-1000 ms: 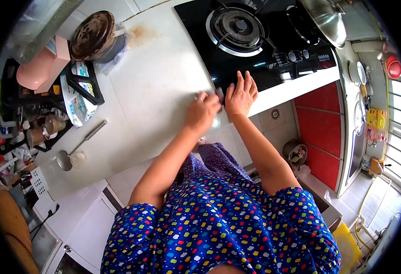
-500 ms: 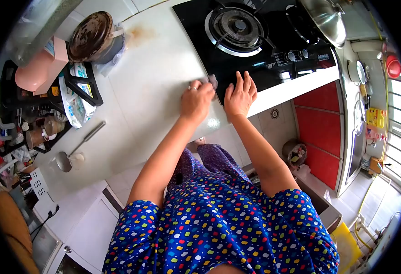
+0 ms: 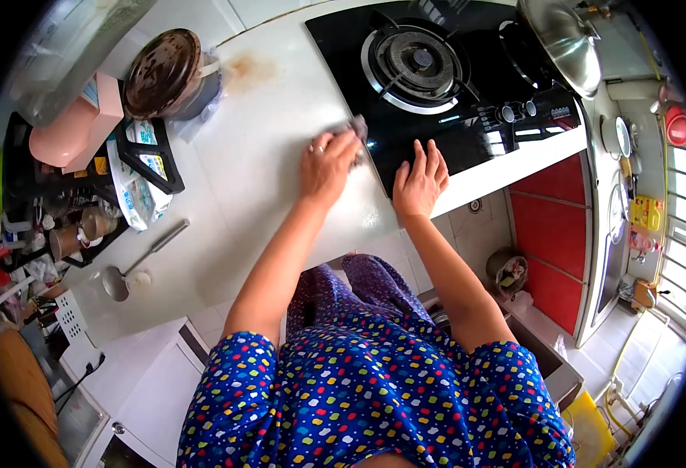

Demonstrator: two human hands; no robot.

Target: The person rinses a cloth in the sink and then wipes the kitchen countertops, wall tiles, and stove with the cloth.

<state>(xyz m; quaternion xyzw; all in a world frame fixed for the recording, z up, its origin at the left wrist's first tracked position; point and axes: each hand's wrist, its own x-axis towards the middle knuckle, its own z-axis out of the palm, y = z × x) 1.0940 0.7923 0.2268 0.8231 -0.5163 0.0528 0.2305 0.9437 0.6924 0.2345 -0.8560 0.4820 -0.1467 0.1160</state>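
My left hand (image 3: 329,165) is closed around a small grey-brown cloth (image 3: 356,127), pressed on the white countertop (image 3: 249,148) along the left edge of the black gas stove (image 3: 390,136). Only part of the cloth shows past the fingers; a ring is on one of them. Fingers extended, my right hand (image 3: 422,183) rests on the stove's front left corner and holds nothing. Beyond both hands lies the round burner (image 3: 421,59), with the control knobs (image 3: 517,111) to the right of it.
A brown-stained lid (image 3: 162,72) tops a pot at the back left, near a brown stain on the counter. A ladle (image 3: 156,249) lies at the left, below a cluttered black rack (image 3: 144,164). A shiny metal lid (image 3: 565,47) stands at the stove's far right.
My left hand has slid the cloth a little farther from me along the stove's left edge. My right hand keeps its place on the stove. The whole view has shifted slightly.
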